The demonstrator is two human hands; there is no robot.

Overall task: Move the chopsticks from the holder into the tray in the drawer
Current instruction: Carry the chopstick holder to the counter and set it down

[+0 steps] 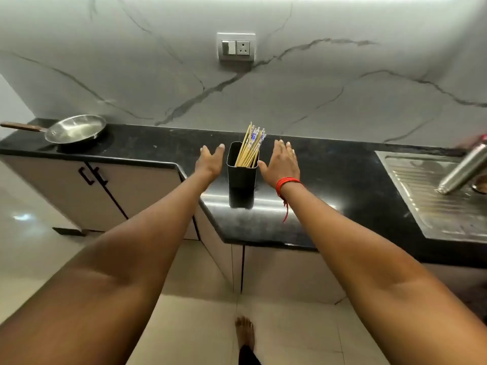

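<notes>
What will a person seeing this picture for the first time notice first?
The black holder of chopsticks stands on the dark counter, with the open left hand and right hand on either side of it. A steel pan sits at the counter's far left, and a steel bottle tilts over the sink at the right.

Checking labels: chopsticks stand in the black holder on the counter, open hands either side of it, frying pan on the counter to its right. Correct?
Not quite. In the head view the frying pan sits on the counter to the left of the holder, not the right. The rest holds: the chopsticks stand in it, with the left hand and right hand open either side.
</notes>
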